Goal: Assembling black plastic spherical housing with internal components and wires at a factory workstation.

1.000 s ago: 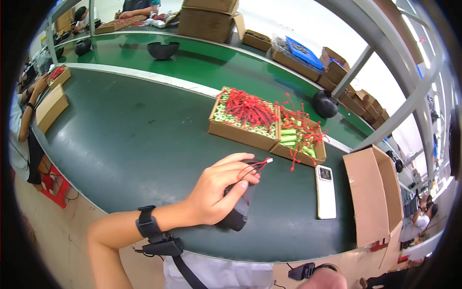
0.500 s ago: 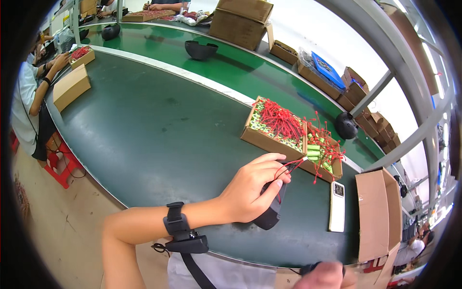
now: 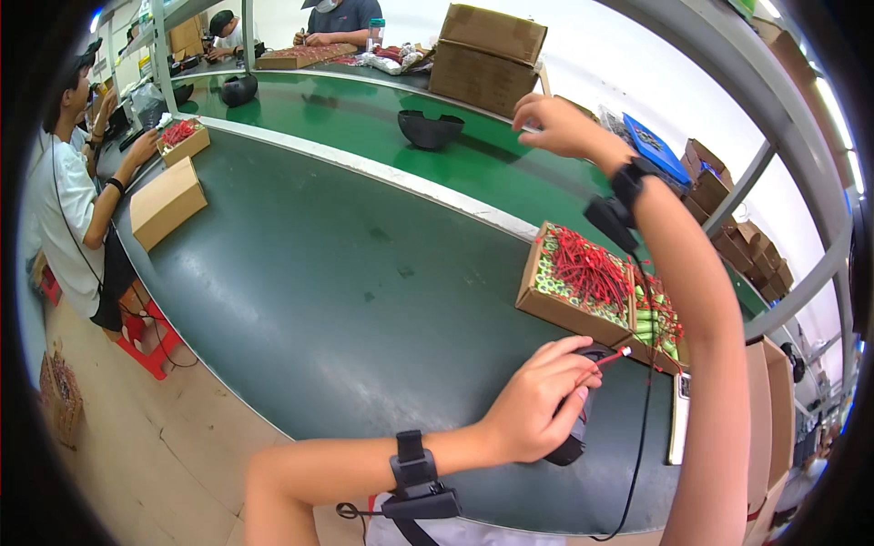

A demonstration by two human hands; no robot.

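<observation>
My left hand (image 3: 537,400) is closed over a black plastic housing (image 3: 568,448) at the front of the dark table. A red wire (image 3: 610,358) with a small white connector sticks out past its fingertips. Most of the housing is hidden under the palm. My right hand (image 3: 557,126) is raised, reaching out across the green conveyor belt, its fingers pinched around something small and whitish that I cannot make out. Just beyond the left hand, a cardboard box (image 3: 569,314) holds green cells with red wires. A second box of green cells (image 3: 657,320) adjoins it, partly behind my right forearm.
Black curved shells (image 3: 430,130) sit on the green belt (image 3: 337,118). A white phone-like device (image 3: 678,423) and an open carton (image 3: 769,409) are at the right. Co-workers (image 3: 77,196) work at the left and far side. A grey metal frame (image 3: 719,73) arches overhead.
My right hand has gone from the lower edge up and forward over the belt. The left hand stays on the housing. The whole view has shifted, so things appear further right and lower.
</observation>
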